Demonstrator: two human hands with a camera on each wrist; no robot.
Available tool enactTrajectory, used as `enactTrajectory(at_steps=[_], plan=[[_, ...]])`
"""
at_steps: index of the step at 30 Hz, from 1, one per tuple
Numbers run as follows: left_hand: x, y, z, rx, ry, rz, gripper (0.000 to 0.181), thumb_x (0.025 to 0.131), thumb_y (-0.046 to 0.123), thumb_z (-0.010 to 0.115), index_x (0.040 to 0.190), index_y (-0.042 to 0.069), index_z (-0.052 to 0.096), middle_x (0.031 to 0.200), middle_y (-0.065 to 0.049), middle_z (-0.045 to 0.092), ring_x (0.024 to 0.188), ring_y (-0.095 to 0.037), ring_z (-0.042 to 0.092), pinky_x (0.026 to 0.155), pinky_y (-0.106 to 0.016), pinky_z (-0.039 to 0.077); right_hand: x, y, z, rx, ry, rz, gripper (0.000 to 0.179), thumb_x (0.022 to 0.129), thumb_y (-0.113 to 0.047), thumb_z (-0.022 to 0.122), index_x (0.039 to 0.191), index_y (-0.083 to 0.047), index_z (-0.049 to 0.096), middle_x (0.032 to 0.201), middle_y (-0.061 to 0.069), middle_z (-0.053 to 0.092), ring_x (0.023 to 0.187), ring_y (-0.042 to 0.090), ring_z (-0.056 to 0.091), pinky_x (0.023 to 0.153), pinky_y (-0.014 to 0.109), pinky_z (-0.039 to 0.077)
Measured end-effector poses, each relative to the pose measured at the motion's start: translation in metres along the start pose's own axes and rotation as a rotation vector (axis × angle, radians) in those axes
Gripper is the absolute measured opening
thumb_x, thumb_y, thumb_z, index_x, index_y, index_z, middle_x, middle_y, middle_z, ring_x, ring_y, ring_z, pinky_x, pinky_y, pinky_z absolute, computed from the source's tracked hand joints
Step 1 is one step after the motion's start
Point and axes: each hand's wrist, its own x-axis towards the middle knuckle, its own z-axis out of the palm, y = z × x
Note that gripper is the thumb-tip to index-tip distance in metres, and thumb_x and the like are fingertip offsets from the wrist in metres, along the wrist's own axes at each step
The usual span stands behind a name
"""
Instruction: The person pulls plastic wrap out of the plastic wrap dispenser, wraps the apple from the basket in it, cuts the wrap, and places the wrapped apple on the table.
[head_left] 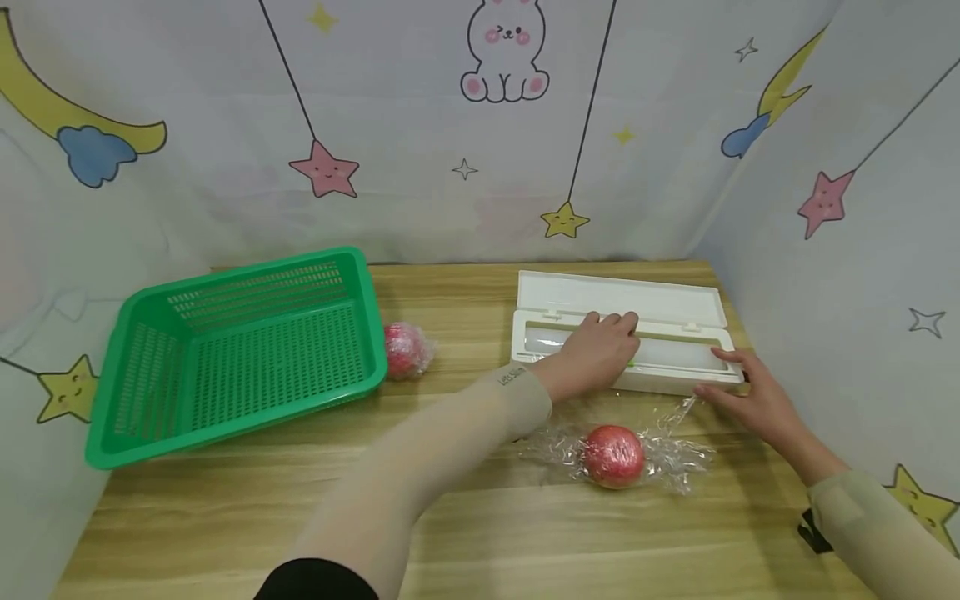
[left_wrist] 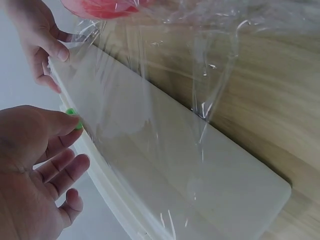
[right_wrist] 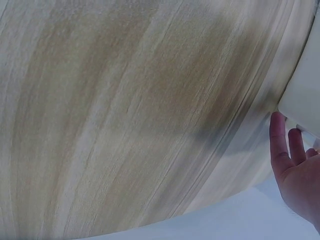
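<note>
A white cling film dispenser (head_left: 667,383) stands on the table with its lid (head_left: 622,297) raised at the back and a film roll (head_left: 678,353) inside. My left hand (head_left: 598,348) reaches over its front edge. In the left wrist view, thumb and forefinger pinch a small green slide cutter (left_wrist: 71,112) on that edge, the other fingers loosely bent. My right hand (head_left: 761,404) holds the dispenser's right end, thumb at the front. Clear cling film (left_wrist: 145,75) hangs over the front face and runs to a red round fruit (head_left: 614,457), around which more film lies crumpled.
A green plastic basket (head_left: 277,358) stands at the left of the wooden table (head_left: 510,542). Beside it lies another red fruit (head_left: 405,350) wrapped in film. White patterned curtains (head_left: 420,100) enclose the back and sides. Something small and black (head_left: 813,533) sits by the right sleeve.
</note>
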Motion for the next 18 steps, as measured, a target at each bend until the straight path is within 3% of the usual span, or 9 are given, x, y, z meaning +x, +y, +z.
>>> enactTrajectory(at_steps=[6, 13, 18], plan=[[-0.016, -0.017, 0.0, 0.011, -0.014, -0.01, 0.025, 0.112, 0.02, 0.05, 0.121, 0.021, 0.073, 0.128, 0.001, 0.052, 0.108, -0.014, 0.057, 0.086, -0.031, 0.046, 0.001, -0.001, 0.0, -0.007, 0.0, -0.001, 0.071, 0.097, -0.023, 0.082, 0.154, 0.0, 0.048, 0.159, 0.027, 0.045, 0.143, 0.054, 0.04, 0.112, 0.057, 0.036], [-0.044, -0.042, 0.004, -0.009, 0.001, -0.027, 0.028, 0.113, 0.019, 0.045, 0.119, 0.021, 0.073, 0.128, 0.002, 0.054, 0.108, -0.015, 0.057, 0.086, -0.033, 0.046, 0.0, -0.005, -0.002, 0.008, -0.012, 0.016, 0.073, 0.096, -0.024, 0.083, 0.154, 0.002, 0.046, 0.16, 0.031, 0.042, 0.143, 0.061, 0.037, 0.107, 0.076, 0.035], [-0.058, -0.055, 0.008, -0.025, 0.016, -0.04, 0.027, 0.113, 0.02, 0.046, 0.113, 0.02, 0.073, 0.127, 0.002, 0.055, 0.106, -0.016, 0.056, 0.084, -0.034, 0.044, -0.001, -0.006, -0.001, -0.002, -0.01, 0.02, 0.073, 0.096, -0.025, 0.082, 0.154, 0.002, 0.046, 0.16, 0.031, 0.043, 0.141, 0.061, 0.039, 0.107, 0.073, 0.037]])
